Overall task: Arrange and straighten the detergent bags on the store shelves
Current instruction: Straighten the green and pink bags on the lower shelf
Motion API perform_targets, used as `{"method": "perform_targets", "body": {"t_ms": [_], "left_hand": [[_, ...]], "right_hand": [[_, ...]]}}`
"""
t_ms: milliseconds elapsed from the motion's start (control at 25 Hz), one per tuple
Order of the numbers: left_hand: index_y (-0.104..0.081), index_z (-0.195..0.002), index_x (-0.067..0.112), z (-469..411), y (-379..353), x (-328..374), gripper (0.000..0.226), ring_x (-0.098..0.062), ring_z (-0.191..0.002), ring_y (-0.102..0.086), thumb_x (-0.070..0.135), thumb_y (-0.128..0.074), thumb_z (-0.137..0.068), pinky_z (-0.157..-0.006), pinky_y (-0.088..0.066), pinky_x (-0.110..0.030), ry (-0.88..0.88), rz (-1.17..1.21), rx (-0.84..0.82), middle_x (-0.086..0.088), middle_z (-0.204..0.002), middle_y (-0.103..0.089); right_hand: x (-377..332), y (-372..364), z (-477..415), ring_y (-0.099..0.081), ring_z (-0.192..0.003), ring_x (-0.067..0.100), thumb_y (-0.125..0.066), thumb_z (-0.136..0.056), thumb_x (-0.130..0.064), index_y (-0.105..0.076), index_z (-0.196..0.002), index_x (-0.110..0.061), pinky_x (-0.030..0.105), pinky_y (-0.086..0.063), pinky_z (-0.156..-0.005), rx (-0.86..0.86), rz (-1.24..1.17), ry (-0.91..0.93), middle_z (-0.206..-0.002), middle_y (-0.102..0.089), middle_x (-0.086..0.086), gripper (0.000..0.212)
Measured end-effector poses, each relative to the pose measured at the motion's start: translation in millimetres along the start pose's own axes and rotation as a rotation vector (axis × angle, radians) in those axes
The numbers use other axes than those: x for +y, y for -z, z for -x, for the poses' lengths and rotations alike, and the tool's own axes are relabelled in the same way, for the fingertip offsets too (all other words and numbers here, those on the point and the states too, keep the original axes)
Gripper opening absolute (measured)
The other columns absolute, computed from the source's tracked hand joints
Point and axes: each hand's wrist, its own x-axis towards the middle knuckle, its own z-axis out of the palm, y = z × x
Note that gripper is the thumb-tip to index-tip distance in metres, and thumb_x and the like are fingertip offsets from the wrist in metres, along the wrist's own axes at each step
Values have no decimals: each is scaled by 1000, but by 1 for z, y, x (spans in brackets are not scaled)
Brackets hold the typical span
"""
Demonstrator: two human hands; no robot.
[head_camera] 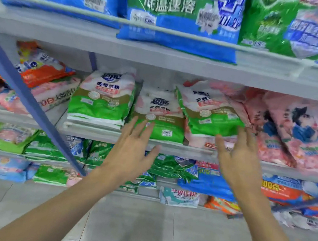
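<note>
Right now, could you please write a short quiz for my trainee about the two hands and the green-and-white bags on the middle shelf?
1. True or false: the left hand grips a bag.
2. Which green-and-white bag lies tilted? A) left bag B) middle bag C) right bag
3. What colour is the lower bag beneath it?
Key: 1 false, fingers straight; 2 C; 3 pink.

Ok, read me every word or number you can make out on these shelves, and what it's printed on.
"低温速溶": green and blue bag, top shelf.
"超能", "天然皂粉": left green and white bag, middle shelf.
"超能": centre green and white bag.
"00克": orange bag, lower right.
All other print: too blurred to read.
</note>
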Motion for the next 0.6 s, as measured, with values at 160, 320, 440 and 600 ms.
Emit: {"method": "perform_targets", "body": {"t_ms": [160,320,440,600], "left_hand": [[-28,-160,15,-50,-19,24,63,-22,-156,-8,49,-36,-107,-122,4,-26,-43,49,114,-6,-168,-26],[-56,-140,12,-84,-34,45,56,-30,-137,-45,52,-36,-107,-118,-32,-42,66,182,155,-11,-142,-61],[-63,-96,18,-99,-45,65,45,-27,-97,-63,58,-43,-102,-89,-47,-41,172,357,222,-2,-91,-72],[-65,-96,39,-110,-50,88,19,24,-81,-59,57,-62,-95,-64,-40,0,281,920,74,35,-86,-71]], "right_hand": [[24,-11,-51,-43,-137,48,-57,-100,-45,-43,-150,1,51,-34,-113,55,-23,6,-149,-45,34,69],[30,-22,-78,-59,-119,47,-53,-98,-56,-56,-138,-10,47,-46,-94,38,-113,10,-131,-63,29,61],[28,-14,-98,-69,-86,16,-64,-88,-65,-73,-104,-20,32,-45,-71,-39,-336,-111,-91,-77,-3,48],[22,-10,-112,-73,-66,5,-81,-76,-59,-76,-76,-20,33,-57,-65,-142,-574,-197,-63,-73,-19,39]]}}
